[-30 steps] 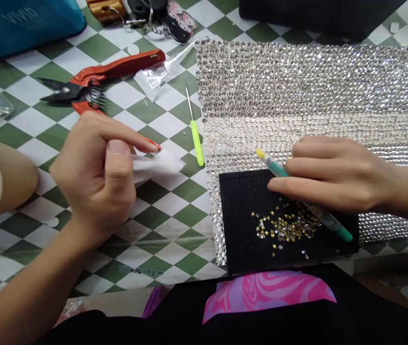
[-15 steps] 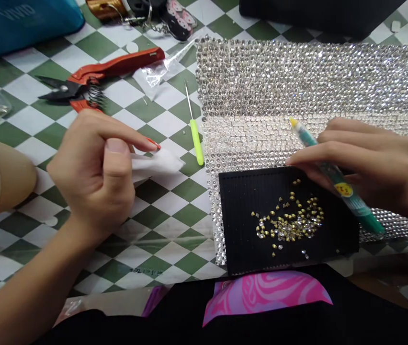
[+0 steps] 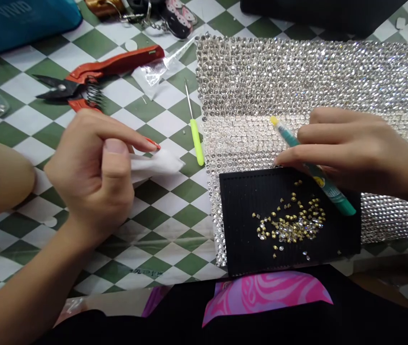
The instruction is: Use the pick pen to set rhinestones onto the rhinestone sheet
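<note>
My left hand (image 3: pixel 92 172) is closed, pinching a piece of white tissue-like material (image 3: pixel 166 162) above the checked tablecloth. Something small and red shows at the index fingertip; I cannot make out what it is. Between the fingers of my right hand (image 3: pixel 347 143) rests a green pen (image 3: pixel 293 139) with a yellow tip, slanting up to the left. That hand is over the sheet of silver rhinestones (image 3: pixel 297 72) and the upper edge of a black ribbed tray (image 3: pixel 242 225). Loose gold-backed rhinestones (image 3: pixel 293 227) lie scattered on the tray, with some clear faces up.
A yellow-green handled awl (image 3: pixel 197 143) lies between my hands. Red-handled pruning shears (image 3: pixel 89 79) and a clear plastic bag (image 3: pixel 152 72) are beyond my left hand. At the left edge stands a beige tub (image 3: pixel 13 175). Keys (image 3: pixel 177 19) and a blue pouch (image 3: pixel 28 24) sit at the back.
My right hand has shifted left with the green pen, its yellow tip now further left over the rhinestone sheet. My left hand has barely moved and keeps its pinch on the white material.
</note>
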`<action>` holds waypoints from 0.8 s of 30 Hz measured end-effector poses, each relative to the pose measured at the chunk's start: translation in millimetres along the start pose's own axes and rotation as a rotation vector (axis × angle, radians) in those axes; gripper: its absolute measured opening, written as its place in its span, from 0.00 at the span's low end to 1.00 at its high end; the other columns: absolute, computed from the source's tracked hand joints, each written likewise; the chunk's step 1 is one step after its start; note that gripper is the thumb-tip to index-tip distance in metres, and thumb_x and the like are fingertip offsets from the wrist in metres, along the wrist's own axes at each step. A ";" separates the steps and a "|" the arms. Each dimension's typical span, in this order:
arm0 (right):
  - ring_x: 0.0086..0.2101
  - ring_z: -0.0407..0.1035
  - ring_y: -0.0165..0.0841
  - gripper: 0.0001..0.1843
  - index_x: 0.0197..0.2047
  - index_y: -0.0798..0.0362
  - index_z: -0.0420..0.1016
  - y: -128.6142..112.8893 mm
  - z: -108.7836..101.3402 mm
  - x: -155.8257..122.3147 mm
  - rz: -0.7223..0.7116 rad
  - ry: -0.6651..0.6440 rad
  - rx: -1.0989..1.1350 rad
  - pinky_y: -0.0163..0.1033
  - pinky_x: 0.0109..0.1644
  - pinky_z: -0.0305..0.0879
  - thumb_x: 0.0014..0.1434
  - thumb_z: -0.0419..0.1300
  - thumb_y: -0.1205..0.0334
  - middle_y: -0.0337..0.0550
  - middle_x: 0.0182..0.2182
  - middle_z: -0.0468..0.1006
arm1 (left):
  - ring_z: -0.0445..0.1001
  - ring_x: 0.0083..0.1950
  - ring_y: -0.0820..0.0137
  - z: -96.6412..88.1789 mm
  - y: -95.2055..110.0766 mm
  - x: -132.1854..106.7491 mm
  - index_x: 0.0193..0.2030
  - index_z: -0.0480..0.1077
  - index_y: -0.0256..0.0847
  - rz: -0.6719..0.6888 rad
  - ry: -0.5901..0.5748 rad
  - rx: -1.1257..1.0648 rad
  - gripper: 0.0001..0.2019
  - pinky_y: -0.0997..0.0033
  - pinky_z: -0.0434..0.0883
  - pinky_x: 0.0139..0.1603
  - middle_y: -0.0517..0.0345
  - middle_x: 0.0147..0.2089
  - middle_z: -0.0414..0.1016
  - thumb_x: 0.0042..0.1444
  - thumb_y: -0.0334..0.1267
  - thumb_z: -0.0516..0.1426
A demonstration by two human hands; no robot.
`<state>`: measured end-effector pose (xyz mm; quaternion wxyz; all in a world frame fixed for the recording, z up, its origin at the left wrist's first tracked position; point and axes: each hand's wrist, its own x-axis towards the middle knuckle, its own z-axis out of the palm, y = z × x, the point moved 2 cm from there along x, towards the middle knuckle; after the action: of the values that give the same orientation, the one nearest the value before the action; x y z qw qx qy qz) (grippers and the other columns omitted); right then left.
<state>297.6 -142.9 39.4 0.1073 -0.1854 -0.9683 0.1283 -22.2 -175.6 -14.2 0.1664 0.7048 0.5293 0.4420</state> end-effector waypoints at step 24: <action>0.30 0.54 0.31 0.17 0.39 0.53 0.74 6.4 -7.5 17.1 -0.013 -0.224 0.049 0.41 0.31 0.48 0.73 0.46 0.69 0.41 0.27 0.68 | 0.69 0.35 0.81 2.2 1.1 2.5 0.29 0.77 0.42 -0.035 0.030 -0.043 0.15 0.71 0.65 0.41 0.63 0.30 0.75 0.62 0.41 0.52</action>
<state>286.1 -129.0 47.3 0.0037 -0.1611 -0.9719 0.1714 -19.6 -173.3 -13.5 0.1814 0.6848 0.5344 0.4609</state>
